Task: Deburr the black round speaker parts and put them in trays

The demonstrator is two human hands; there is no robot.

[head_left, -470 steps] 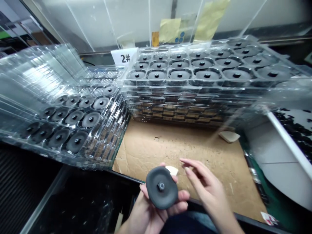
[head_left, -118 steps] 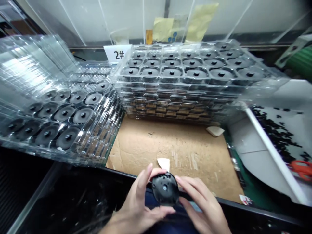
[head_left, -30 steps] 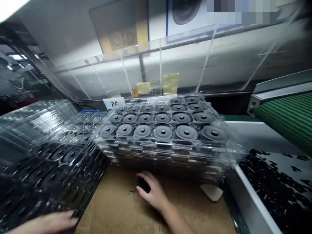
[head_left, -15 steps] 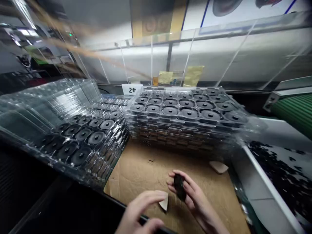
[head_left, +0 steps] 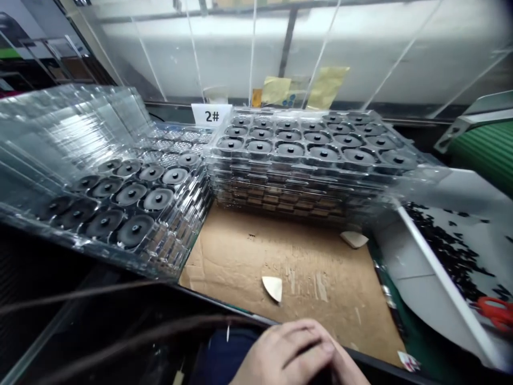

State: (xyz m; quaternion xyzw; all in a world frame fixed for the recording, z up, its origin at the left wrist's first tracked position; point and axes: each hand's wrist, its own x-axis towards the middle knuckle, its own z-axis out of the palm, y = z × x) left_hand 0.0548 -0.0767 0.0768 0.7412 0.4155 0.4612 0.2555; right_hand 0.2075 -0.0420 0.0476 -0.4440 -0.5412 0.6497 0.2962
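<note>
My left hand (head_left: 280, 355) and my right hand (head_left: 340, 361) are pressed together at the bottom edge of the picture, in front of the cardboard sheet (head_left: 236, 251). The left fingers curl over the right hand and cover most of it. Both hands are closed, and whatever lies between them is hidden. Beyond them a small pale wedge-shaped piece (head_left: 273, 287) lies on the cardboard. A second pale wedge (head_left: 354, 239) rests at the cardboard's far right corner.
A stack of clear trays with round black parts (head_left: 289, 149) stands at the back. Open-lidded trays (head_left: 129, 193) are stacked on the left. The white bin (head_left: 433, 267) at the right holds small black pieces (head_left: 444, 246) and a red-handled tool (head_left: 495, 311). A green ribbed belt (head_left: 484, 144) lies beyond.
Both hands have moved down toward the bottom edge and come together. The dark piece seen in my right hand earlier is out of sight. The view has tilted downward.
</note>
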